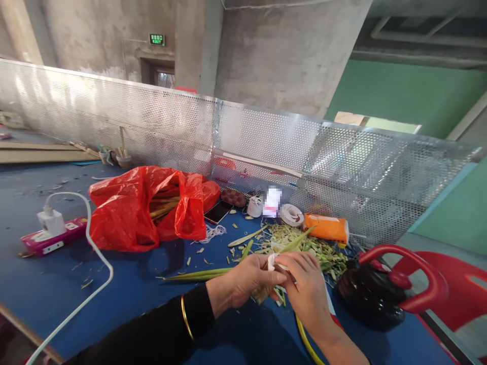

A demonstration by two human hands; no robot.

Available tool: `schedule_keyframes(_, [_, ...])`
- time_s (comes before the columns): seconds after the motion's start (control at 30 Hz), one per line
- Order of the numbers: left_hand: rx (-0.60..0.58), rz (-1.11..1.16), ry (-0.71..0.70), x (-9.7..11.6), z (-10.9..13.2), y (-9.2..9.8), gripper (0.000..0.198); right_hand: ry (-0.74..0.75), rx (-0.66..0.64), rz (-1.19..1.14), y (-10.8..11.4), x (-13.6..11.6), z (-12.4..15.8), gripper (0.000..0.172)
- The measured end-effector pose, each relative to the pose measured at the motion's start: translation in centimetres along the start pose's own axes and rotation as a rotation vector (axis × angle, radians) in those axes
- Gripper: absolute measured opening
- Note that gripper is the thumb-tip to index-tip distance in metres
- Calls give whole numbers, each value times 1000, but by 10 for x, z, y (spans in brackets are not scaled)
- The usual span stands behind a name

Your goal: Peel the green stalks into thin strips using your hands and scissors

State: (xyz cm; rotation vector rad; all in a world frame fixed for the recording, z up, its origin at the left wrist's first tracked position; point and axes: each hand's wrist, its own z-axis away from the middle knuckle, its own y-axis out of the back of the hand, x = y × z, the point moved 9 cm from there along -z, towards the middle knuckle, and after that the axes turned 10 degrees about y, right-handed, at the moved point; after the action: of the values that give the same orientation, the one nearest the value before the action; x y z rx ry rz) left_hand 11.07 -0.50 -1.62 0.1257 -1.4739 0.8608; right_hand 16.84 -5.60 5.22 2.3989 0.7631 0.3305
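- From the head camera, I'm seeing the left hand (243, 281) coming out of a black sleeve (152, 324), its thumb and fingers closing together on a small white wad (271, 262); whether that is tissue or cloth, I cannot tell.
- The right hand (306, 281) is meeting it from the other side, fingers curling over the same wad, so the two hands are touching or nearly so.
- The wad is sitting between the fingertips, above the blue tabletop (152, 304); what it is wrapping, if anything, is hiding behind the fingers.
- A long green leaf (196, 275) is lying leftward from the left wrist, and a leaf blade (299, 241) is rising beyond the knuckles; I cannot tell whether either is being gripped.
- For good work here, I'd be pinching lightly, letting the left hand steady while the right presses evenly, and sparing the leaves any crease.
- The heap of plant trimmings (331, 256) is spreading close behind, and the black kettle (371, 294) is standing near the right hand, so I'd be minding that elbow.
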Motion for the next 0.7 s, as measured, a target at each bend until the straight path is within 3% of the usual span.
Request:
schedule_keyframes(0.17, [60, -130, 39, -5, -6, 7, 24, 30, -7, 54, 1, 0, -3, 13])
schedule_keyframes(0.27, [57, -140, 105, -11, -7, 7, 28, 31, 20, 144, 3, 13, 1, 16])
schedule_keyframes(0.4, [20, -125, 196, -18, -5, 4, 29, -132, 102, 331, 23, 63, 17, 14])
schedule_keyframes(0.53, [115, -47, 249, -21, -5, 16, 27, -407, 161, 443, 51, 117, 41, 18])
schedule_keyframes(0.6, [155, 1, 238, -21, -5, 22, 27, -475, 116, 460, 53, 129, 48, 19])
schedule_keyframes(0.7, [179, 55, 215, -21, -7, 27, 28, -498, -45, 471, 35, 135, 53, 20])
